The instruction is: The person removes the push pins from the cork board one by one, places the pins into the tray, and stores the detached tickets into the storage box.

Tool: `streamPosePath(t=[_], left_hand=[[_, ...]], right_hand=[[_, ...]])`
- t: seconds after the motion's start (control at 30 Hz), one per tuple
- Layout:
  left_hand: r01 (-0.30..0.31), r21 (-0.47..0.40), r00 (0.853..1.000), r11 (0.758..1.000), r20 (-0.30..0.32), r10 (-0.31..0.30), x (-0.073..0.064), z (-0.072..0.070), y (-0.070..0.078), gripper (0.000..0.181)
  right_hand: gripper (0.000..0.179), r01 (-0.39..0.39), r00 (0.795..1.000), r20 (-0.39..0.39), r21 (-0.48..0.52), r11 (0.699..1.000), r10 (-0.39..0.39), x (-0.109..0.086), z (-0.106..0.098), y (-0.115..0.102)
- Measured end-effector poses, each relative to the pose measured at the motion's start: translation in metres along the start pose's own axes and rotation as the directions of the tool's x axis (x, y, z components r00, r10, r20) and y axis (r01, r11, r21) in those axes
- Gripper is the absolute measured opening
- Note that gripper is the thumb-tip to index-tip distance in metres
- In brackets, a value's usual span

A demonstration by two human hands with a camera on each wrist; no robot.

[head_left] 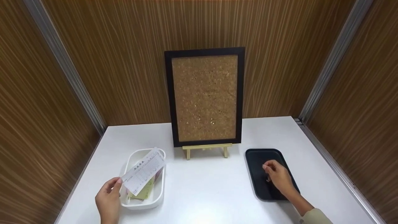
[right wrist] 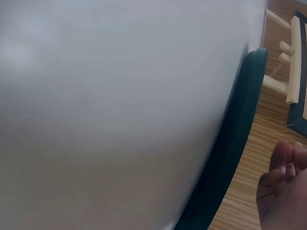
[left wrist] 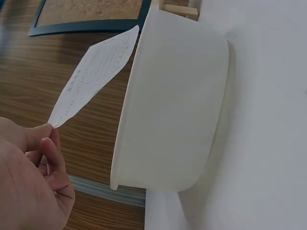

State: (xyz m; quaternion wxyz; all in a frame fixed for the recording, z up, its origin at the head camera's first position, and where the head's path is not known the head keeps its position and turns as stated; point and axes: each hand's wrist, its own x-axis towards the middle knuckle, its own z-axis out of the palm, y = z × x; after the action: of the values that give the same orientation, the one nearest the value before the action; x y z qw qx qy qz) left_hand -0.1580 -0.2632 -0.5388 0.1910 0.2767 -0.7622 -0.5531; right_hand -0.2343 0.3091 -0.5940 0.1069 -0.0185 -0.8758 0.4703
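Note:
A printed white paper slip (head_left: 143, 171) is pinched at its lower left corner between the thumb and fingers of my left hand (head_left: 108, 197). It slants over a white plastic bin (head_left: 159, 199), where a yellow-green slip (head_left: 144, 191) and a partly hidden pinkish paper lie. In the left wrist view the slip (left wrist: 93, 76) hangs beside the bin's outer wall (left wrist: 172, 105). Above the black tray (head_left: 259, 152), my right hand (head_left: 279, 179) has thumb and fingertips drawn together; whether something tiny is between them cannot be made out. Small dark bits (head_left: 268, 179) show below those fingers.
A cork board (head_left: 205, 96) in a black frame stands on a small wooden easel (head_left: 206, 146) at the back middle of the white table (head_left: 199, 186). Wood-grained panels (head_left: 130, 62) enclose the back and both sides.

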Motion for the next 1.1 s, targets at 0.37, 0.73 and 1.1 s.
streamPosePath(t=[0.37,0.73,1.1], left_hand=[[0.095,0.064,0.996,0.993,-0.005,-0.095,0.007,-0.002,-0.016,0.039],[0.059,0.316,0.998,0.947,0.000,-0.063,0.006,0.011,-0.027,0.033],[-0.023,0.437,0.999,0.899,0.036,0.008,0.003,0.017,-0.024,0.032]], right_hand=[[0.009,-0.057,0.996,0.067,-0.099,0.993,0.064,0.004,-0.002,0.007],[0.009,-0.114,0.984,0.107,-0.214,0.970,0.139,0.003,-0.004,0.011],[0.013,-0.117,0.981,0.122,-0.260,0.959,0.152,0.001,-0.006,0.012]])
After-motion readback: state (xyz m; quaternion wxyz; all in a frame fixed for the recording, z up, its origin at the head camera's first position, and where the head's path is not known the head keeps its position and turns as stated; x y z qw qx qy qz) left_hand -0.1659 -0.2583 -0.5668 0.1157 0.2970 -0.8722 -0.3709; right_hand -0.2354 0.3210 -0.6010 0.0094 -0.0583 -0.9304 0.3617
